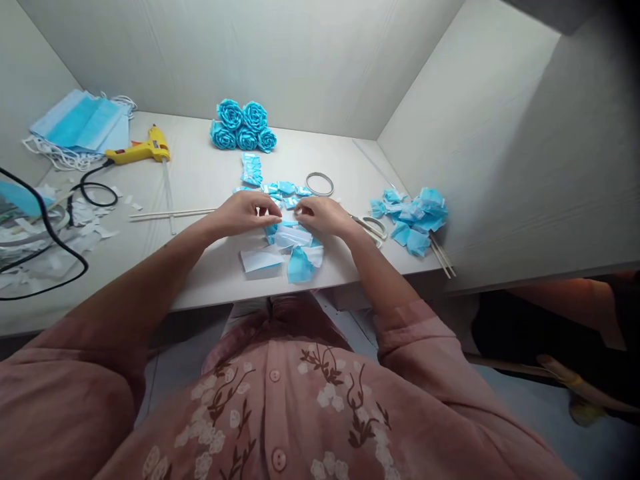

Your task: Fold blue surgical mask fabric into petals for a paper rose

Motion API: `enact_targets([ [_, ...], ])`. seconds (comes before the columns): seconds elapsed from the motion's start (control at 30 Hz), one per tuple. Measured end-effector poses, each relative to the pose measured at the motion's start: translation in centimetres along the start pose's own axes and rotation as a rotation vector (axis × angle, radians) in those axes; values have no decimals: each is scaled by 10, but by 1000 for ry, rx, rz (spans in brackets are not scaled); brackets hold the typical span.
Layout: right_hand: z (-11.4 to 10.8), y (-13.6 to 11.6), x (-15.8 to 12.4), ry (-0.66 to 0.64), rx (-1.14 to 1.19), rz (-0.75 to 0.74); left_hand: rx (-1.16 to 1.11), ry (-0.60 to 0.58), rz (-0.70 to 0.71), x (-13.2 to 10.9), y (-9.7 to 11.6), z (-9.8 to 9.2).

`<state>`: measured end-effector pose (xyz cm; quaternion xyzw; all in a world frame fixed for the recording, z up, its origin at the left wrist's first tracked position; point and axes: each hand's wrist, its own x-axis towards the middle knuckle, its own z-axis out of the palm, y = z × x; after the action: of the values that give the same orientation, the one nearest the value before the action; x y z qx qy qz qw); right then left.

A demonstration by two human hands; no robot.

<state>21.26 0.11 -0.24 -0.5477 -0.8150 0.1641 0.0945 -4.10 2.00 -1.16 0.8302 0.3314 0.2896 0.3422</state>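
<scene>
My left hand (249,212) and my right hand (324,215) are close together over the table, fingertips pinched and facing each other. What either pinch holds is too small to make out. A small pale scrap (289,215) shows between them. Beyond the fingertips lie several folded light-blue pieces (286,188) of mask-like fabric. On the near side, loose white strips (263,259) and a blue piece (301,265) lie near the table's front edge. Scissors (375,228) rest beside my right wrist, partly covered by it. A grey ring-shaped roll (320,184) lies behind my right hand.
Blue fabric roses (243,125) are stacked at the back, before a folded blue bundle (251,169). At left are face masks (83,123), a yellow glue gun (143,148) with cord, thin sticks (173,213) and white scraps (90,227). Blue pieces (417,213) pile up right, by a partition (500,160).
</scene>
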Motion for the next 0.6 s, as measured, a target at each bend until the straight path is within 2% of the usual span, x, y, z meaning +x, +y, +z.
enact_targets([
  [0.1, -1, -6, 9, 78, 59, -30, 82, -115, 25, 0, -3, -8],
  [0.2, -10, -4, -5, 147, 117, -68, 169, -152, 34, 1, -9, -11],
  [0.3, -17, -2, -31, 70, 198, -113, 265, -110, 6, 1, -18, -6],
  [0.4, -12, -7, -46, 29, 242, -133, 347, -62, -51, 0, -22, 0],
  [0.6, 9, -26, -29, 18, 97, -209, 387, -59, -128, -2, -17, 0],
])
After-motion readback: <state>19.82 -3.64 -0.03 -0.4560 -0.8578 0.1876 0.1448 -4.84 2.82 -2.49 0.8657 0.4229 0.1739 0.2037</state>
